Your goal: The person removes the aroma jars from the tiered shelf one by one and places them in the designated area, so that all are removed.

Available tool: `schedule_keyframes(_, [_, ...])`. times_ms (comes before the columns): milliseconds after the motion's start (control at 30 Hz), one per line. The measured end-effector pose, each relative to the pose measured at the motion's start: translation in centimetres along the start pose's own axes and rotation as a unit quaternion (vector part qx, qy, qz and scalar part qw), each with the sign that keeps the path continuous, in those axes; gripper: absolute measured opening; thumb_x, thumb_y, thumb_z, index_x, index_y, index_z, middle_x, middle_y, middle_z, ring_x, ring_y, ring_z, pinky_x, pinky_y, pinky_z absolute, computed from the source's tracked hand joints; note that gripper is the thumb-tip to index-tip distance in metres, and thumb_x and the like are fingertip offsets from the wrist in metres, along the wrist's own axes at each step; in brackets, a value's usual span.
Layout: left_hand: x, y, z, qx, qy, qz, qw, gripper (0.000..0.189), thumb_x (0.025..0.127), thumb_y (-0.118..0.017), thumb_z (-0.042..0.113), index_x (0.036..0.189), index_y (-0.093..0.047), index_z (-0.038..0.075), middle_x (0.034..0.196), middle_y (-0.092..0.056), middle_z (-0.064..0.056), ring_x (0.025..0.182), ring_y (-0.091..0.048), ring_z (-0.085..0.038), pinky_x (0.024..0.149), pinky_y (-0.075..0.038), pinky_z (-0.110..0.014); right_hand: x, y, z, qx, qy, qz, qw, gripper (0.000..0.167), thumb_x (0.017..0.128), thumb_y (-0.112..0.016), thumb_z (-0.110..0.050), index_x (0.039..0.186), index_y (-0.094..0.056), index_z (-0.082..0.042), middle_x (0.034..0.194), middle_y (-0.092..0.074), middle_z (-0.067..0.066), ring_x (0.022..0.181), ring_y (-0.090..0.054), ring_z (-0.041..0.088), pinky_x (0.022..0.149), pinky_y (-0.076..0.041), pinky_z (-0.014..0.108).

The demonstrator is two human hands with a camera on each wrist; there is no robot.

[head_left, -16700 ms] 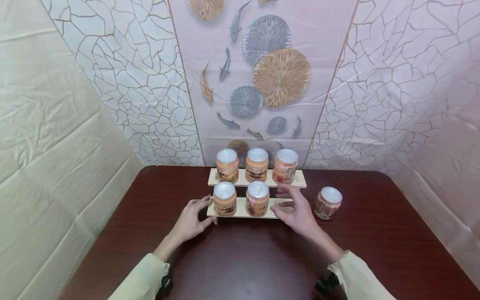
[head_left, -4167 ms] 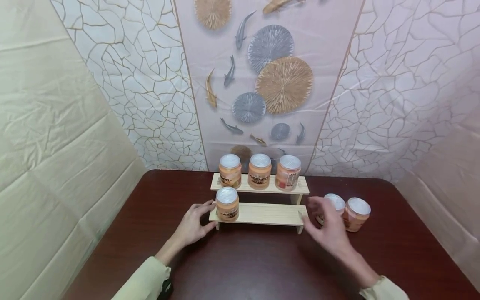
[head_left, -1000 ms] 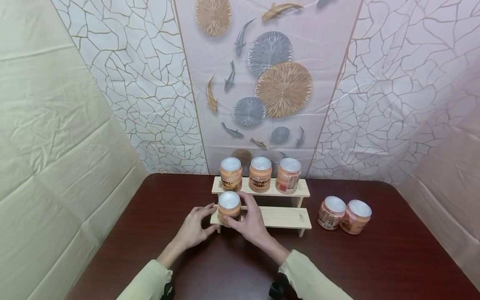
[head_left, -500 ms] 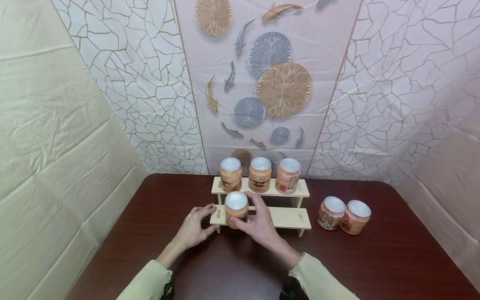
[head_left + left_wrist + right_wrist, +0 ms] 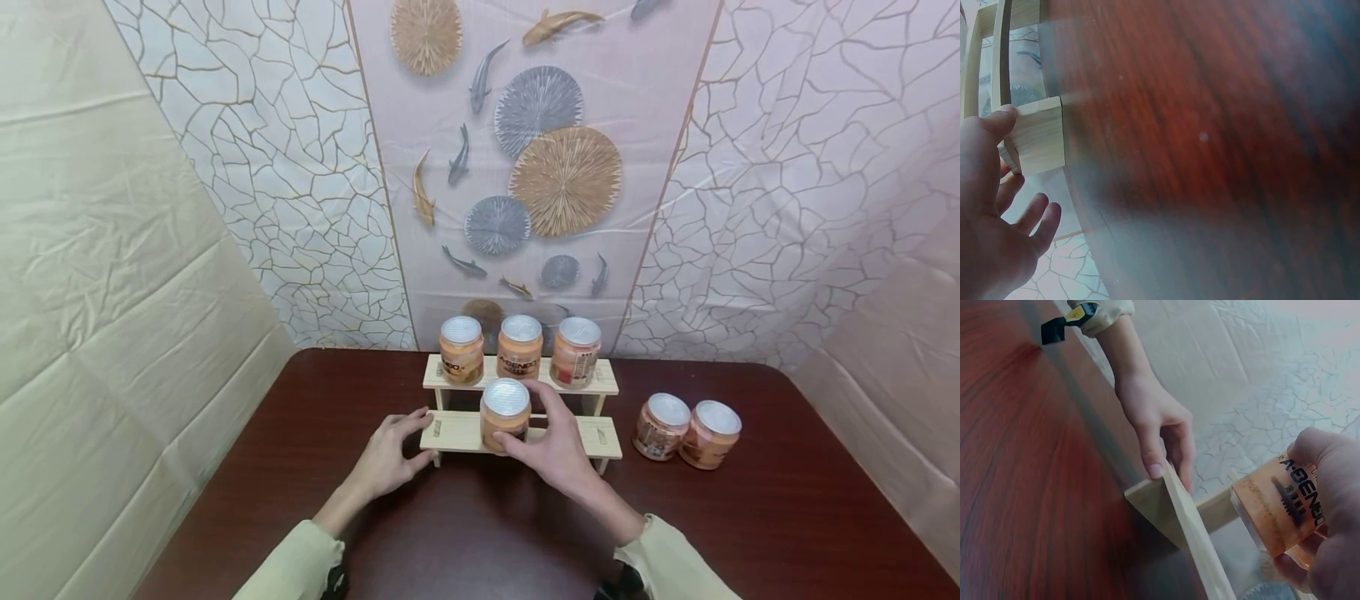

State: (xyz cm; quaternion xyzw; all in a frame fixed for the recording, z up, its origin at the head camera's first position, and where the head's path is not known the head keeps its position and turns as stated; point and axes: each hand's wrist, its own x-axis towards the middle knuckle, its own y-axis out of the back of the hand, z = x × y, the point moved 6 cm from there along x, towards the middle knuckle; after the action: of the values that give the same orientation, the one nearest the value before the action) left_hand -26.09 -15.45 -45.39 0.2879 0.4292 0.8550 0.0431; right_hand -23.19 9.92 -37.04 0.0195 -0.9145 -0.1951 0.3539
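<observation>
- While the right hand (image 5: 557, 440) has its fingers curled round an orange jar (image 5: 504, 417), lid up, the jar is over the lower shelf (image 5: 459, 432); contact unclear.
- Left hand (image 5: 388, 454): thumb and fingers pinch that shelf's left end.
- Beyond right fingers: three jars (image 5: 521, 352) on upper shelf (image 5: 604, 377).
- Right of those fingers: two jars (image 5: 660, 429), side by side, on worktop (image 5: 480, 521).

We see bright, soft light in the head view, with a pale sheen on the counter (image 5: 465, 542). Both wrist views look dimmer and hazy to us; in the right one, the cloth (image 5: 1304, 356) is washed out.
</observation>
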Motion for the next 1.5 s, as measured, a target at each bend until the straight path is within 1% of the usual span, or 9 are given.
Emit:
schedule_keyframes(200, [-0.1, 0.0, -0.1, 0.003, 0.004, 0.001, 1.0000, 0.057, 0.079, -0.085, 0.020, 0.130, -0.067, 0.003, 0.138, -0.060, -0.012, 0.114, -0.057, -0.035, 0.091, -0.047, -0.055, -0.1, 1.9, 0.3, -0.015, -0.010, 0.010, 0.9998, 0.067, 0.071, -0.089, -0.007, 0.130, -0.056, -0.003, 0.116, -0.064, 0.008, 0.105, -0.060, 0.023, 0.086, -0.049, 0.044])
schedule_keyframes(400, [0.0, -0.1, -0.2, -0.001, 0.004, 0.000, 1.0000, 0.056, 0.079, -0.085, 0.021, 0.130, -0.067, 0.003, 0.138, -0.060, -0.012, 0.113, -0.057, -0.035, 0.092, -0.047, -0.056, 0.0, 3.8, 0.4, -0.027, -0.021, 0.013, 0.9993, 0.068, 0.070, -0.090, -0.007, 0.128, -0.055, -0.003, 0.109, -0.066, 0.007, 0.097, -0.063, 0.021, 0.075, -0.056, 0.039])
schedule_keyframes(700, [0.0, -0.1, -0.1, -0.003, 0.002, 0.002, 1.0000, 0.056, 0.079, -0.085, 0.020, 0.129, -0.067, 0.003, 0.137, -0.060, -0.012, 0.113, -0.057, -0.035, 0.092, -0.047, -0.055, 0.1, 6.7, 0.5, -0.036, -0.029, 0.025, 0.9986, 0.069, 0.071, -0.089, -0.002, 0.130, -0.054, -0.001, 0.114, -0.065, 0.009, 0.098, -0.063, 0.024, 0.074, -0.055, 0.031])
schedule_keyframes(933, [0.0, -0.1, -0.2, -0.002, 0.006, -0.002, 1.0000, 0.056, 0.079, -0.085, 0.021, 0.129, -0.067, 0.003, 0.138, -0.059, -0.013, 0.114, -0.057, -0.035, 0.092, -0.046, -0.056, -0.1, 8.9, 0.8, -0.036, -0.040, 0.034, 0.9980, 0.072, 0.072, -0.088, 0.000, 0.134, -0.052, 0.000, 0.117, -0.063, 0.011, 0.097, -0.060, 0.014, 0.074, -0.054, 0.025])
schedule_keyframes(1067, [0.0, -0.1, -0.1, 0.001, 0.005, -0.003, 1.0000, 0.056, 0.079, -0.085, 0.021, 0.129, -0.067, 0.003, 0.138, -0.060, -0.012, 0.114, -0.057, -0.035, 0.092, -0.047, -0.056, -0.3, 10.3, 1.1, -0.071, -0.046, 0.046, 0.9954, 0.072, 0.071, -0.089, -0.001, 0.133, -0.052, 0.000, 0.114, -0.064, 0.011, 0.095, -0.059, 0.008, 0.074, -0.053, 0.022])
schedule_keyframes(1133, [-0.1, 0.0, 0.0, 0.001, 0.006, -0.003, 1.0000, 0.056, 0.079, -0.085, 0.021, 0.129, -0.067, 0.003, 0.138, -0.060, -0.012, 0.114, -0.057, -0.035, 0.092, -0.047, -0.056, -0.4, 11.1, 1.3, -0.089, -0.050, 0.051, 0.9935, 0.072, 0.071, -0.089, -0.002, 0.133, -0.053, -0.001, 0.113, -0.064, 0.011, 0.095, -0.058, 0.009, 0.074, -0.052, 0.023])
schedule_keyframes(1200, [-0.1, 0.0, 0.1, 0.001, 0.007, -0.002, 1.0000, 0.055, 0.079, -0.085, 0.020, 0.129, -0.067, 0.002, 0.138, -0.060, -0.012, 0.113, -0.057, -0.035, 0.091, -0.047, -0.056, -0.4, 11.7, 1.5, -0.101, -0.053, 0.056, 0.9920, 0.073, 0.070, -0.089, -0.002, 0.133, -0.053, -0.001, 0.113, -0.064, 0.011, 0.094, -0.057, 0.009, 0.073, -0.051, 0.020])
schedule_keyframes(1400, [-0.1, 0.1, 0.2, -0.002, 0.008, -0.003, 1.0000, 0.056, 0.080, -0.085, 0.019, 0.130, -0.067, 0.002, 0.138, -0.060, -0.012, 0.114, -0.057, -0.036, 0.091, -0.047, -0.056, -0.4, 13.9, 2.1, -0.106, -0.057, 0.065, 0.9906, 0.071, 0.070, -0.084, 0.008, 0.132, -0.051, 0.007, 0.114, -0.060, 0.016, 0.093, -0.053, -0.001, 0.074, -0.049, 0.015])
schedule_keyframes(1500, [0.0, 0.1, 0.2, -0.002, 0.007, -0.001, 1.0000, 0.056, 0.079, -0.085, 0.020, 0.129, -0.067, 0.002, 0.138, -0.060, -0.012, 0.114, -0.057, -0.036, 0.091, -0.047, -0.056, -0.3, 15.1, 2.2, -0.109, -0.059, 0.075, 0.9895, 0.071, 0.070, -0.084, 0.009, 0.133, -0.051, 0.008, 0.115, -0.059, 0.017, 0.094, -0.054, -0.004, 0.075, -0.049, 0.012])
